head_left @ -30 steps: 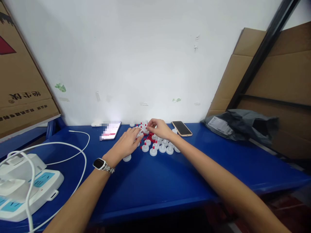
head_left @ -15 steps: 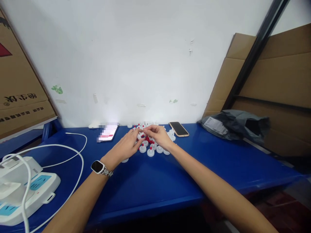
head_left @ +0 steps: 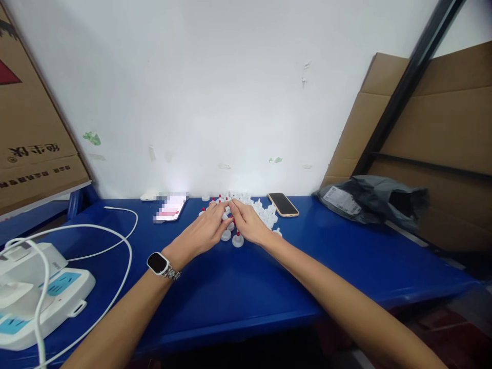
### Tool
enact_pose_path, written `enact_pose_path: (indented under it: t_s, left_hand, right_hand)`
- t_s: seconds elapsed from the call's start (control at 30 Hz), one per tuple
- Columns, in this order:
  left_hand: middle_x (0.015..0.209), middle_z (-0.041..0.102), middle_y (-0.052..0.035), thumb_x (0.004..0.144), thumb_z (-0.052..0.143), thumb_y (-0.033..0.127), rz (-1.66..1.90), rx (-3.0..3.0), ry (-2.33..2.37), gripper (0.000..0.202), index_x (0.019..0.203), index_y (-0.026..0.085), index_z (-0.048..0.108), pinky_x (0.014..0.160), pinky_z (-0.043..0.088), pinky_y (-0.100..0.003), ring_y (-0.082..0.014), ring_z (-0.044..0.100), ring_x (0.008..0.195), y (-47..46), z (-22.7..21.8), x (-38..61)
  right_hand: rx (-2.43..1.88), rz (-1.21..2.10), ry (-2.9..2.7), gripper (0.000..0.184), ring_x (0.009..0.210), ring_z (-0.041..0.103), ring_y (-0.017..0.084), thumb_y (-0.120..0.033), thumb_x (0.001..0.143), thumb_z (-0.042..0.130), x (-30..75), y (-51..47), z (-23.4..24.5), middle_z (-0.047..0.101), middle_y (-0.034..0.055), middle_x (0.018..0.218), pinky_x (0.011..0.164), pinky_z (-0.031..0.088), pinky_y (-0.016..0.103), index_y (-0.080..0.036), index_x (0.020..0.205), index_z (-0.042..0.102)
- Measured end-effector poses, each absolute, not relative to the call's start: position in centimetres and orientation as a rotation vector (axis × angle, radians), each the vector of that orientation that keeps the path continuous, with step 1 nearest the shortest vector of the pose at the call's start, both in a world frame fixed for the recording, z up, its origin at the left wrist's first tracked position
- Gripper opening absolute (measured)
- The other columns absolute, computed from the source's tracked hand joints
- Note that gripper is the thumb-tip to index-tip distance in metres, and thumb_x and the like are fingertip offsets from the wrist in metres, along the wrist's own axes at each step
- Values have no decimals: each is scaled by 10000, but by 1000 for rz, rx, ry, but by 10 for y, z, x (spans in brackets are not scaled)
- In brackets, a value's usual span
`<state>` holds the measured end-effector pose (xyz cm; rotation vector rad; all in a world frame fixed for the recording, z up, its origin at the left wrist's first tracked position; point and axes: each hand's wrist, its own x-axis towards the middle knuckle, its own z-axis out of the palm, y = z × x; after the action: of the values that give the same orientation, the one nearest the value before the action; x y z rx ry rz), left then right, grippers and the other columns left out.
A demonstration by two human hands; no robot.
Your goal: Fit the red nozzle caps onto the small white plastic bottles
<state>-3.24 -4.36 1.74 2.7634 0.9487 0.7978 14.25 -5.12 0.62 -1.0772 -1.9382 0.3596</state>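
My left hand (head_left: 209,225), with a watch (head_left: 157,263) on its wrist, is closed on a white nozzle cap, partly visible between thumb and fingers. Meeting it at the fingertips, my right hand (head_left: 248,223) is closed in a pinch; whatever it grips is hidden. Around both hands stand several white caps with spouts. Some carry red tips, such as the cap (head_left: 238,240) in front of my hands. To the right of my right hand is a cluster of white caps (head_left: 269,215) without red tips. My hands cover the middle of the group.
A phone (head_left: 283,204) lies right of the caps, and another phone with a lit screen (head_left: 171,207) lies left. A power strip (head_left: 73,292) with white cables occupies the blue table's (head_left: 246,297) left side. A grey plastic bag (head_left: 369,200) rests at right, near cardboard (head_left: 442,118).
My right hand has come lower and closer against my left hand, now covering the loose red tips seen between them before. My left hand stays nearly in place.
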Motion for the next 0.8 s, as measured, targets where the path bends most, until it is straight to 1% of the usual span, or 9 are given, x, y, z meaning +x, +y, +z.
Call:
enact_pose_path:
  t_s: [0.13,0.23,0.3,0.37,0.47,0.53,0.67,0.73,0.8]
  left_hand:
    - [1301,530,-142,1021,333,391,841,2752,914,408,1368,183,382,1015,449,-442,-267,527,1213,-41,17,-30]
    - [1361,497,-143,1002,388,433,963,2691,953,525,1460,201,281,1037,438,-437,-259,511,1237,-30,14,-35]
    - [1354,506,-136,971,450,463,1021,2664,1022,602,1480,206,257,1032,439,-443,-266,507,1230,-17,11,-44]
    - [1289,549,-129,960,466,447,1047,2649,1115,596,1468,189,290,1012,447,-450,-264,530,1175,-3,6,-57]
    - [1168,608,-119,971,413,345,1001,2648,1268,423,1350,161,455,994,446,-470,-265,550,1106,16,-2,-76]
    - [1141,618,-130,960,389,285,928,2660,1341,378,1290,146,509,988,444,-483,-274,549,1099,22,-7,-83]
    - [1181,610,-153,952,351,242,794,2668,1395,363,1239,136,546,981,450,-481,-292,545,1141,24,-14,-85]
    - [1152,622,-161,952,340,242,732,2639,1433,355,1203,135,567,943,469,-477,-303,564,1119,23,-15,-84]
    - [1101,641,-163,946,343,245,684,2598,1462,344,1160,139,591,891,487,-471,-308,591,1065,23,-14,-86]
  right_hand:
    - [-1018,400,-1939,335,673,512,134,-400,1023,257,142,-53,11,530,-18,728,669,381,253,-212,864,484]
    - [-1087,348,-1898,371,619,468,128,-445,1007,303,143,-45,20,491,-32,650,617,361,246,-208,792,492]
    - [-1162,266,-1868,389,610,464,126,-453,991,341,144,-31,26,499,-29,629,608,354,246,-202,744,504]
    - [-1206,189,-1869,367,661,518,134,-424,983,362,143,-9,31,571,-12,676,653,375,247,-193,787,570]
    - [-1309,91,-1972,290,731,581,154,-366,947,434,135,27,34,664,18,770,701,390,259,-189,912,662]
    - [-1383,47,-2087,273,795,611,170,-340,925,473,124,48,35,707,43,855,736,396,268,-185,959,694]
    - [-1494,-51,-2314,316,935,630,205,-316,934,443,100,75,35,730,81,999,864,381,319,-182,1034,711]
    - [-1527,-94,-2441,309,982,629,230,-314,921,462,92,83,33,734,94,1016,931,348,368,-188,1040,718]
    - [-1541,-96,-2542,263,989,634,250,-309,879,525,87,89,30,742,100,983,970,315,405,-195,981,738]
